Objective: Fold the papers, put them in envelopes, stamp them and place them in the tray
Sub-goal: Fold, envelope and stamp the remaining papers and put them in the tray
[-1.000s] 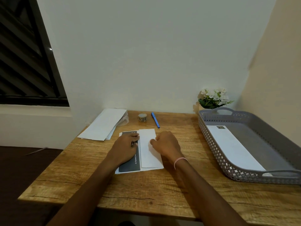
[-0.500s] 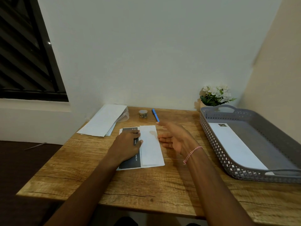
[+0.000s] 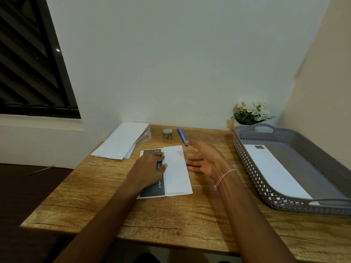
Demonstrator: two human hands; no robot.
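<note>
Your left hand (image 3: pixel 150 168) presses flat on the folded paper (image 3: pixel 176 173), centre frame, likely pinning its crease. Your right hand (image 3: pixel 205 160) hovers beside it, fingers spread, empty.

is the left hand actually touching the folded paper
Touching. The head view shows the left hand lying flat on the folded paper, its fingers pressing the dark printed part beside the white flap.
</note>
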